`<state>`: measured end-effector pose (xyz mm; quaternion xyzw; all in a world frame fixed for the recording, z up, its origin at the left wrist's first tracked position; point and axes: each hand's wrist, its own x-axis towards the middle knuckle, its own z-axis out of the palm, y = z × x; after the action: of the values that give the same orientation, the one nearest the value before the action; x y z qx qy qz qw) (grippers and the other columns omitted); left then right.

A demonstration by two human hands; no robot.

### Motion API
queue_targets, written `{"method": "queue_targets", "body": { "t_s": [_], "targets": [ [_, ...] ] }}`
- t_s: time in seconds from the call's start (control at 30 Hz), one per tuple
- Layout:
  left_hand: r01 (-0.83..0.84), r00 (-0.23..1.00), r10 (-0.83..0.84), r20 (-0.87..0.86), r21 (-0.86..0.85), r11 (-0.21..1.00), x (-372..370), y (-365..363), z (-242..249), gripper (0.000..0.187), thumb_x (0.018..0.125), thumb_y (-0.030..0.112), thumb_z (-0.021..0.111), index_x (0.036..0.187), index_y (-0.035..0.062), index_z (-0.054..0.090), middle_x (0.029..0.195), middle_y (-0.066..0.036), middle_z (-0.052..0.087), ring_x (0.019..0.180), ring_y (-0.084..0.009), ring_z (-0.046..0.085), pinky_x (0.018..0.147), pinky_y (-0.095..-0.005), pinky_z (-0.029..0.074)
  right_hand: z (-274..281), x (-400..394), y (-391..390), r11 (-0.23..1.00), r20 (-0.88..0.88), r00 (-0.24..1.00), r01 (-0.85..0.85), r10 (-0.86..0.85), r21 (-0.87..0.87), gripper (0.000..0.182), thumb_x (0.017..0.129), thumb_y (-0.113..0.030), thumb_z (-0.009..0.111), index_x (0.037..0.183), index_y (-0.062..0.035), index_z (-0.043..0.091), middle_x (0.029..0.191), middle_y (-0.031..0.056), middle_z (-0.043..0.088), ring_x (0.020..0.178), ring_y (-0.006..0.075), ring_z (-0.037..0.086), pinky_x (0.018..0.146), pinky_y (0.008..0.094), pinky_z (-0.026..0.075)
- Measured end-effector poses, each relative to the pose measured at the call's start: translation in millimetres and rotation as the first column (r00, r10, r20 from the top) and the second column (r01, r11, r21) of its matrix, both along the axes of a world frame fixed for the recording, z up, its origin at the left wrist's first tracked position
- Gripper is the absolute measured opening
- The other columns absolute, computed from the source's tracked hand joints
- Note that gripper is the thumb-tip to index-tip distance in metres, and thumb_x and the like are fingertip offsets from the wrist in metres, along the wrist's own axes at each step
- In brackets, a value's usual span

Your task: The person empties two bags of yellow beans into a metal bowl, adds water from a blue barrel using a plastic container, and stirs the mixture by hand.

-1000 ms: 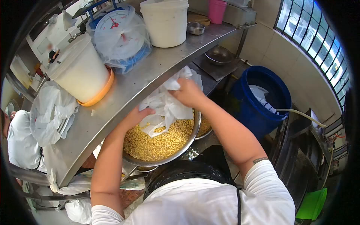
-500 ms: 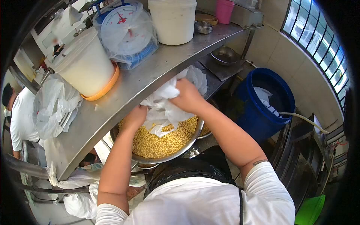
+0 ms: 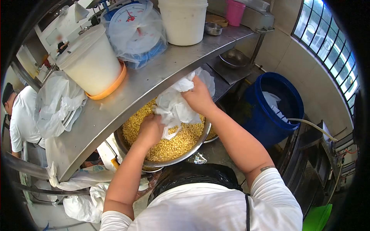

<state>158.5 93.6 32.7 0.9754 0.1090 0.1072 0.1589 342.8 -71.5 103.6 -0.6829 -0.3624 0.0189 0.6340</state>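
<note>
A large metal bowl [image 3: 192, 153] full of yellow kernels or beans [image 3: 169, 150] sits beneath the edge of the steel counter. Over it hangs a crumpled whitish plastic bag [image 3: 173, 107], its lower part resting on the kernels. My right hand [image 3: 198, 96] grips the bag's upper part, fingers closed around the bunched film. At the bag's lower left side, my left hand [image 3: 151, 130] is low over the kernels with curled fingers against the film. Its fingertips are partly hidden. What the bag holds, if anything, cannot be made out.
On the steel counter [image 3: 150, 82] stand two white tubs [image 3: 183, 23], a plastic-wrapped dial scale [image 3: 133, 32] and a small metal bowl [image 3: 213, 28]. A blue barrel [image 3: 258, 115] with a hose stands right. Another person in a white shirt [image 3: 27, 115] bends at far left.
My left hand has moved right and inward from the bowl's left side, uncovering kernels there. The bag's lower part has shifted right. My right hand still holds the top, slightly further right.
</note>
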Motion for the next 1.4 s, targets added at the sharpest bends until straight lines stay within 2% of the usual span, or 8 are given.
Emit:
{"method": "queue_targets", "body": {
  "t_s": [0.13, 0.33, 0.4, 0.53, 0.97, 1.13, 1.3, 1.4],
  "targets": [
    [-0.241, 0.931, 0.333, 0.153, -0.430, 0.870, 1.0, 32.0, 14.5, 0.043, 0.092, 0.023, 0.065, 0.125, -0.0054, 0.064, 0.123, -0.030, 0.066, 0.116, -0.0449, 0.062, 0.101, -0.0469, 0.048, 15.0, 6.7, -10.9, 0.999, -0.043, 0.998, -0.046, 0.045, -0.008, 0.044, 0.084, 0.001, 0.067, 0.127, -0.0018, 0.061, 0.112, 0.0067, 0.071, 0.103, 0.0147, 0.065, 0.091, 0.0321, 0.052],
    [-0.232, 0.885, 0.379, 0.270, -0.450, 0.863, 2.2, 28.5, 58.6, 0.048, 0.097, 0.034, 0.059, 0.127, -0.0034, 0.065, 0.131, -0.028, 0.065, 0.126, -0.0435, 0.059, 0.108, -0.0460, 0.043, 4.4, -7.1, -0.7, 0.970, -0.148, 0.959, -0.239, 0.241, 0.031, 0.069, 0.079, -0.016, 0.088, 0.136, 0.0001, 0.053, 0.119, 0.0111, 0.069, 0.107, 0.0211, 0.067, 0.095, 0.0347, 0.053],
    [-0.238, 0.865, 0.382, 0.326, -0.403, 0.884, 10.0, 15.6, 65.0, 0.048, 0.098, 0.036, 0.059, 0.126, -0.0030, 0.065, 0.131, -0.027, 0.065, 0.127, -0.0431, 0.059, 0.108, -0.0456, 0.042, 4.7, -15.1, -2.7, 0.914, 0.369, 0.887, -0.126, 0.277, -0.384, 0.091, 0.072, -0.033, 0.095, 0.141, 0.0021, 0.047, 0.122, 0.0180, 0.068, 0.110, 0.0311, 0.068, 0.098, 0.0389, 0.053],
    [-0.265, 0.960, 0.279, 0.013, -0.269, 0.926, 10.6, 30.9, 56.2, 0.049, 0.098, 0.036, 0.064, 0.134, 0.0023, 0.062, 0.130, -0.025, 0.065, 0.124, -0.0382, 0.061, 0.108, -0.0431, 0.043, 15.7, -18.0, -3.3, 0.667, 0.344, 0.831, -0.043, 0.437, -0.744, 0.046, 0.078, -0.024, 0.081, 0.115, -0.0022, 0.066, 0.103, 0.0242, 0.072, 0.098, 0.0446, 0.069, 0.089, 0.0477, 0.055],
    [-0.036, 0.974, 0.076, 0.215, -0.186, 0.982, -15.2, 26.9, 29.3, 0.042, 0.098, 0.034, 0.067, 0.130, 0.0072, 0.065, 0.128, -0.024, 0.068, 0.123, -0.0383, 0.063, 0.105, -0.0465, 0.048, 39.2, -21.1, -10.4, 0.893, 0.195, 0.955, -0.119, 0.222, -0.433, 0.031, 0.078, -0.019, 0.072, 0.102, 0.0002, 0.071, 0.096, 0.0265, 0.072, 0.095, 0.0444, 0.069, 0.085, 0.0489, 0.055],
    [-0.234, 0.959, 0.187, -0.211, -0.227, 0.945, -23.3, 50.8, 43.5, 0.043, 0.099, 0.031, 0.065, 0.134, 0.0074, 0.063, 0.122, -0.023, 0.070, 0.118, -0.0370, 0.066, 0.104, -0.0441, 0.048, 56.1, -9.2, -27.7, 0.906, 0.135, 0.971, -0.127, 0.196, -0.405, 0.032, 0.079, -0.018, 0.074, 0.106, -0.0002, 0.073, 0.097, 0.0239, 0.074, 0.094, 0.0388, 0.073, 0.082, 0.0457, 0.056],
    [-0.121, 0.968, 0.181, 0.174, -0.308, 0.944, 5.9, 39.5, 29.6, 0.026, 0.096, 0.018, 0.062, 0.118, 0.0043, 0.070, 0.117, -0.023, 0.071, 0.110, -0.0350, 0.069, 0.097, -0.0429, 0.051, 22.6, -10.8, -16.6, 0.880, 0.201, 0.945, -0.143, 0.257, -0.452, 0.090, 0.065, -0.045, 0.095, 0.123, 0.0111, 0.056, 0.113, 0.0319, 0.068, 0.109, 0.0426, 0.069, 0.095, 0.0459, 0.053],
    [-0.007, 0.961, 0.077, 0.267, -0.255, 0.967, 40.6, 12.4, 35.2, 0.029, 0.096, 0.020, 0.061, 0.118, 0.0031, 0.069, 0.117, -0.024, 0.070, 0.110, -0.0372, 0.068, 0.096, -0.0429, 0.051, 31.3, -48.2, -3.9, 0.719, 0.327, 0.898, 0.018, 0.294, -0.694, 0.086, 0.066, -0.047, 0.093, 0.122, 0.0068, 0.056, 0.121, 0.0293, 0.066, 0.110, 0.0435, 0.067, 0.093, 0.0471, 0.054]
  ]
}}
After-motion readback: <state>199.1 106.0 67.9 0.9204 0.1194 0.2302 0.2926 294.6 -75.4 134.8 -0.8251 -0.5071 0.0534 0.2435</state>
